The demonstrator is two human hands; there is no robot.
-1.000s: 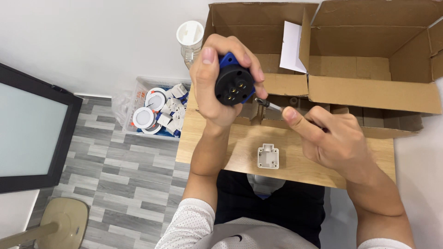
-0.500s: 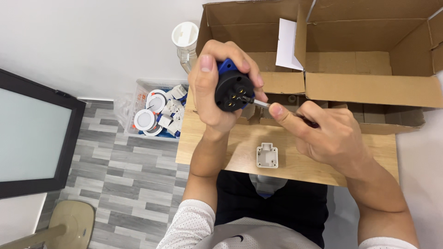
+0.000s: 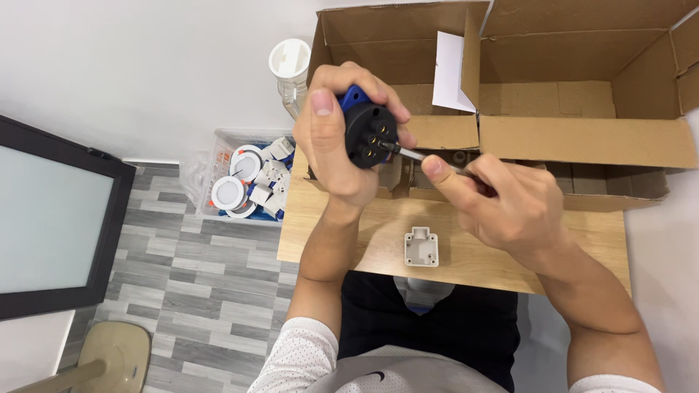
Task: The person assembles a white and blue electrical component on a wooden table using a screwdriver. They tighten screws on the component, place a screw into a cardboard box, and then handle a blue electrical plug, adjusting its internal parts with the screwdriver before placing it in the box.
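Since the earlier frame my right hand [image 3: 513, 211] has slid the thin metal-shaft screwdriver [image 3: 408, 153] in, tip now touching the plug face. L to R: clear plastic bin of white fittings [image 3: 244, 182] on the floor; my left hand [image 3: 331, 142], fingers wrapped tight round the round black-and-blue plastic plug [image 3: 369, 133], held above the wooden table [image 3: 349, 233]. Rigid, light, smooth-sided, I reckon, so grip the rim, not the brass pins. Right hand closed on the driver handle. Small grey plastic housing [image 3: 422, 247] lies below, apart.

black-and-blue plug [image 3: 370, 135], brown cardboard box [image 3: 582, 138]
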